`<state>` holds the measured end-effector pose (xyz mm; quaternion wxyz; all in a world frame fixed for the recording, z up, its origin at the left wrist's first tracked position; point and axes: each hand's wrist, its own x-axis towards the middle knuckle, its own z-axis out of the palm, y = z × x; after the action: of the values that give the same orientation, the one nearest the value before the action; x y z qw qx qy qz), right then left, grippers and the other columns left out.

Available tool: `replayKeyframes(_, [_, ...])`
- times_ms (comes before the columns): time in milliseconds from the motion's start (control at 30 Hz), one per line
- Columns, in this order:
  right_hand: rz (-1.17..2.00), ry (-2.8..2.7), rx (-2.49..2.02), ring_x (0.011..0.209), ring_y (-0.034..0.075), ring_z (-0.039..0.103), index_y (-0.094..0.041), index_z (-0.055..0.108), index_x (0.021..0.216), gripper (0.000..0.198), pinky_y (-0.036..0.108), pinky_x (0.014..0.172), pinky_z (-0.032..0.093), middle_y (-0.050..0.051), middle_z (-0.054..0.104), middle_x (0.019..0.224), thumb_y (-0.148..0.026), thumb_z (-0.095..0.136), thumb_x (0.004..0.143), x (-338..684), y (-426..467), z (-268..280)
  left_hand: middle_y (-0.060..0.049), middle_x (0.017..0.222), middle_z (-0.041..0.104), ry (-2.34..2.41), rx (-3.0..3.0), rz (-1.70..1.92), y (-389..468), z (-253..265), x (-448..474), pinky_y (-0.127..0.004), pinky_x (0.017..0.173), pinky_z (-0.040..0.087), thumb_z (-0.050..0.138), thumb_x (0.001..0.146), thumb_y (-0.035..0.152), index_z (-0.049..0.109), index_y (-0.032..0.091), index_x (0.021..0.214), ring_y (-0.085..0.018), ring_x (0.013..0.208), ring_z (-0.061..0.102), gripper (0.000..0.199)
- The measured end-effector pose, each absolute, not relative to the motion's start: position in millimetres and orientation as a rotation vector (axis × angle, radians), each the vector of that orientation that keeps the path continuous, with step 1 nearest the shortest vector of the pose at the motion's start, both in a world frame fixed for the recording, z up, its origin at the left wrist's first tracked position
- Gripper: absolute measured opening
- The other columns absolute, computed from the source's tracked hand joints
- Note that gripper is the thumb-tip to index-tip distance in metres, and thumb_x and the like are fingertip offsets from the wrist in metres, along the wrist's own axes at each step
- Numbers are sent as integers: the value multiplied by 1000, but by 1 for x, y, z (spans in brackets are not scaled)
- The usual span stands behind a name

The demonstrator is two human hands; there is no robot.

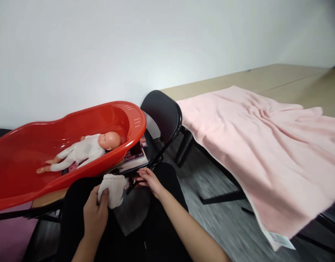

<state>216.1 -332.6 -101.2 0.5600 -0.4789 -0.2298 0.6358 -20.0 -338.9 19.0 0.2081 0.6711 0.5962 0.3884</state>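
Towel [268, 145] covers table [279, 78] beside possibly grey floor [219, 218]

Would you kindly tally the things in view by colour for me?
Red: 1, the baby tub
Pink: 1, the towel
White: 2, the doll and the cloth in the left hand
Black: 1, the chair
Total: 5

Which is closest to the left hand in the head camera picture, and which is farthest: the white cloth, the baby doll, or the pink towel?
From the left hand:
1. White cloth: held in that hand, so nearest.
2. Baby doll: above the hand, lying in the red tub.
3. Pink towel: far off to the right, spread over the table.
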Motion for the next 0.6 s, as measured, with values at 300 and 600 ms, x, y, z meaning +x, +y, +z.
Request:
replayKeyframes(300, [860,-1672,-1792,155,30,36,-20,21,169,81,45,127,33,12,21,175,-27,59,97,253,-211,-99,-1,83,73,1573,1870,1107,-351,16,-38,-28,67,56,57,95,53,74,21,100,-21,71,66,37])
replayKeyframes(600, [688,-1692,-1953,147,34,48,-22,30,166,67,49,119,44,9,32,172,-39,52,105,247,-207,-107,-1,79,73,1569,1848,1178,-351,13,-55,-24,64,55,59,96,51,75,20,98,-18,65,64,35])
